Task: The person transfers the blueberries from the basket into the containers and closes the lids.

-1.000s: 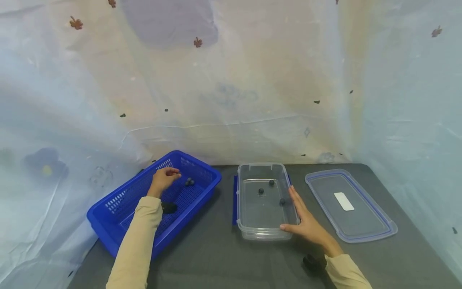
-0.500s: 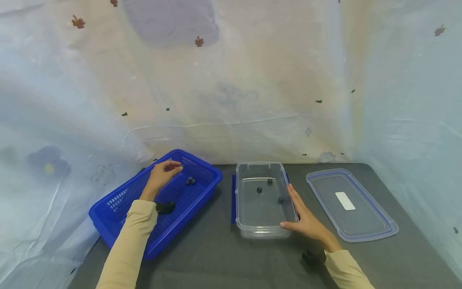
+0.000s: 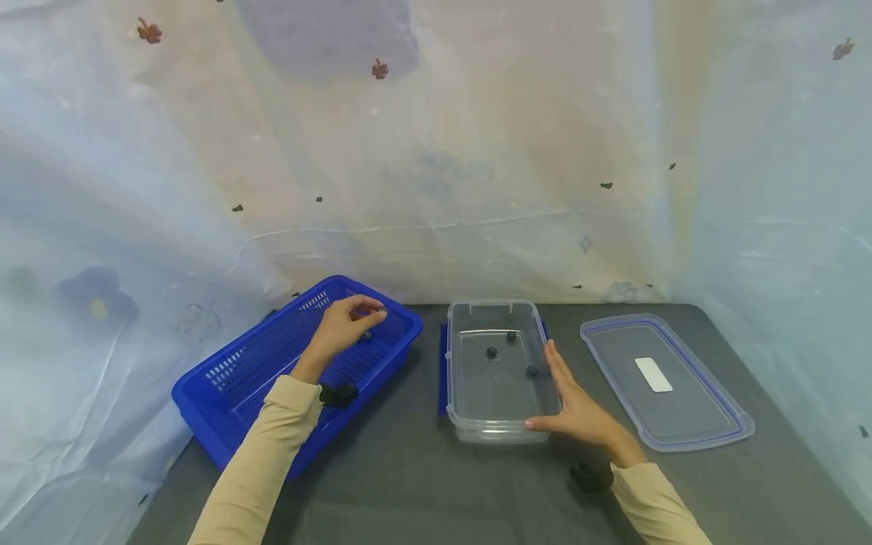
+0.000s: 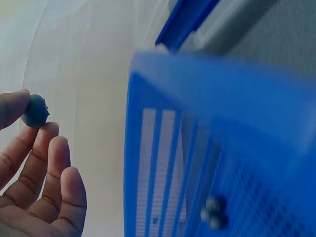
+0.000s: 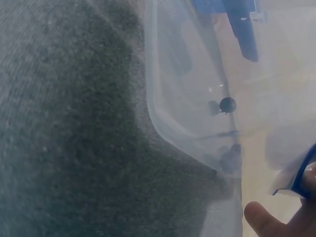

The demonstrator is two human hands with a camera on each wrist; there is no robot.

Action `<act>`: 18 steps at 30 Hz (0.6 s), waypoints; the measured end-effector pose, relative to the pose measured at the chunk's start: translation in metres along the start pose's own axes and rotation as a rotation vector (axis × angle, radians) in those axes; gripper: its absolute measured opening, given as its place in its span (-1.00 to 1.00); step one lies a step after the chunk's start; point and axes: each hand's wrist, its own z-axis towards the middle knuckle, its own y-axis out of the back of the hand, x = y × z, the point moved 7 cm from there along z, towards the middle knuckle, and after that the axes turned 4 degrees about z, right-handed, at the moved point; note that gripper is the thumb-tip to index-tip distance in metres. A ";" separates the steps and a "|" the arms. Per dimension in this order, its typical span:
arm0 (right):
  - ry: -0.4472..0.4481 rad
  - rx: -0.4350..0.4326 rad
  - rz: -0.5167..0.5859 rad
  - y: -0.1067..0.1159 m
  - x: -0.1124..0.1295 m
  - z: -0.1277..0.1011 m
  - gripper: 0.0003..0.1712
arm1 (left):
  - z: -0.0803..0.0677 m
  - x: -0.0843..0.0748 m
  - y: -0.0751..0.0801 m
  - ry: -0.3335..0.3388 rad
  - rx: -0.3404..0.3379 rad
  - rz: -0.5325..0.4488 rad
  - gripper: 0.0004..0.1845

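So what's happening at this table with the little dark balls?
A person sits at a dark table. The left hand pinches a small blue berry above a blue basket, where two more berries lie. The right hand rests flat against the side of a clear tub that holds three berries. The tub's lid lies off to the right.
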 end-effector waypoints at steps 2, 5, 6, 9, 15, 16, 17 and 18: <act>0.008 -0.002 0.003 0.000 0.000 0.001 0.49 | 0.000 -0.005 -0.008 -0.007 0.017 -0.010 -0.68; 0.015 -0.011 0.010 -0.001 0.001 0.000 0.49 | 0.001 -0.014 -0.021 -0.028 0.047 -0.020 -0.69; 0.015 -0.014 0.012 -0.001 0.001 0.000 0.48 | 0.001 -0.017 -0.025 -0.036 0.058 -0.024 -0.70; 0.014 -0.022 0.018 0.000 0.001 0.000 0.48 | 0.003 -0.028 -0.037 -0.067 0.091 -0.028 -0.69; 0.014 -0.028 0.022 -0.001 -0.002 0.000 0.48 | 0.010 -0.048 -0.062 -0.129 0.138 -0.039 -0.70; 0.015 -0.029 0.024 -0.001 -0.002 0.000 0.48 | 0.011 -0.051 -0.067 -0.136 0.144 -0.042 -0.71; 0.015 -0.030 0.025 -0.001 -0.002 0.000 0.48 | 0.013 -0.055 -0.071 -0.141 0.147 -0.043 -0.71; 0.015 -0.031 0.026 -0.002 -0.002 -0.001 0.48 | 0.014 -0.058 -0.075 -0.144 0.152 -0.044 -0.71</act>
